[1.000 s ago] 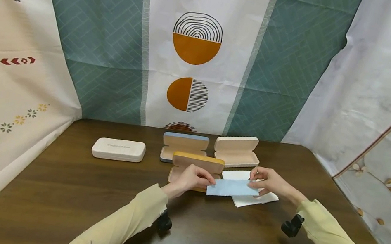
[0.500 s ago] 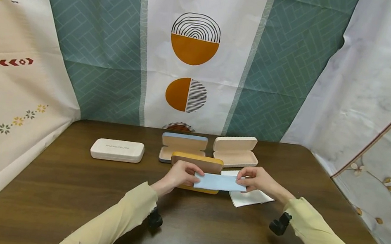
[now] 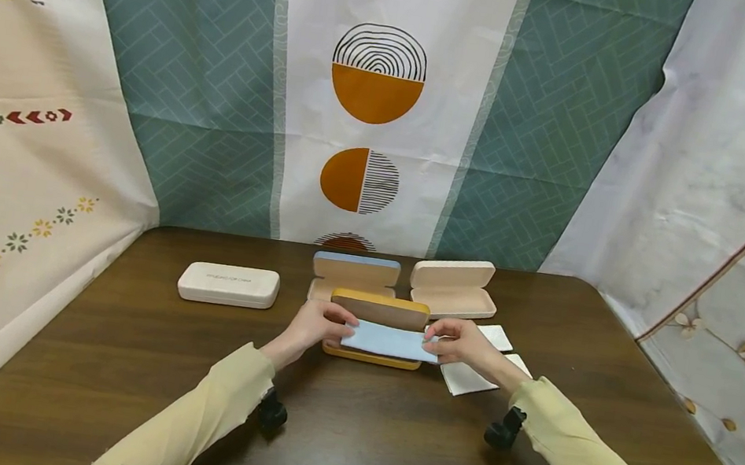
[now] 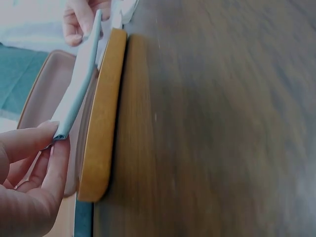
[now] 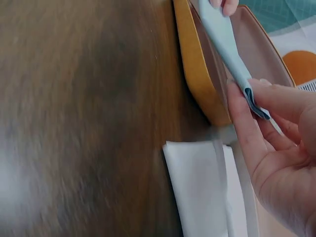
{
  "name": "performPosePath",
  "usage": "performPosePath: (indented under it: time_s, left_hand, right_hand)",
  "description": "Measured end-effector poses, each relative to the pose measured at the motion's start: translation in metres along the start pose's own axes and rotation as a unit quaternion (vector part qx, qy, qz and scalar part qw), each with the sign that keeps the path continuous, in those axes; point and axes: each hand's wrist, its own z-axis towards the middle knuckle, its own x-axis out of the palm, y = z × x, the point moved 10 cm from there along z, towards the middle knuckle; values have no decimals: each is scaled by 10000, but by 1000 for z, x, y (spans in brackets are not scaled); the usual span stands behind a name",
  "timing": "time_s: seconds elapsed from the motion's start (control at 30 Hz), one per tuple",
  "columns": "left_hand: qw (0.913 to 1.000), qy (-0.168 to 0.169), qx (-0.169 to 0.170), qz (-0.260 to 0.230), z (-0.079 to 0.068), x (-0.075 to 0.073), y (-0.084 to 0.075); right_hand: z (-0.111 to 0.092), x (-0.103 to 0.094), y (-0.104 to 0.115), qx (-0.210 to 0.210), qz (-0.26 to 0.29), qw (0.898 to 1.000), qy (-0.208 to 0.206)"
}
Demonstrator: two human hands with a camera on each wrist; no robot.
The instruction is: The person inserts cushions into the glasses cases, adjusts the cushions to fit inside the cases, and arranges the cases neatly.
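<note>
A folded light blue cloth (image 3: 390, 340) is stretched level between both hands over an open yellow glasses case (image 3: 381, 312). My left hand (image 3: 320, 325) pinches its left end between thumb and fingers, as the left wrist view shows up close. At the other end, my right hand (image 3: 464, 346) pinches the cloth the same way; folded layers show at that end in the right wrist view. The case's lid stands up behind the cloth, and its base is partly hidden beneath. White folded cloths (image 5: 197, 182) lie on the table just right of the case, partly behind my right hand.
An open blue case (image 3: 356, 270) stands behind the yellow one, with an open cream case (image 3: 453, 288) to its right. On the left lies a closed white case (image 3: 228, 285). Fabric hangings border the brown wooden table (image 3: 344, 435) at the back and sides.
Both hands have carried the blue cloth leftward, from partly over the white cloths to above the yellow case. More of the white cloths now shows.
</note>
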Motion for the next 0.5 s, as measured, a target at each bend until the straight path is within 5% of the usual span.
performPosePath:
  time_s: [0.5]
  left_hand:
    - [9967,-430,-53,682,2,-27,8]
  right_hand:
    - [-1,18,21,-155,51,9980,-615]
